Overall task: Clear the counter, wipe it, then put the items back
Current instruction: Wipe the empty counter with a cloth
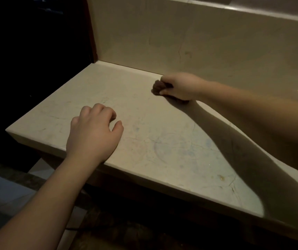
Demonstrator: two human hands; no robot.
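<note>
While left hand [94, 130] rests loosely curled on counter [144, 141], right hand [179, 86] grip clamps dark cloth [158, 87]

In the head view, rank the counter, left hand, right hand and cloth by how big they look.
1. Counter, by far the largest.
2. Left hand. It is nearer the camera, so its lead over the right hand is only apparent.
3. Right hand.
4. Cloth, smallest, and mostly hidden in the right hand's grip.
</note>
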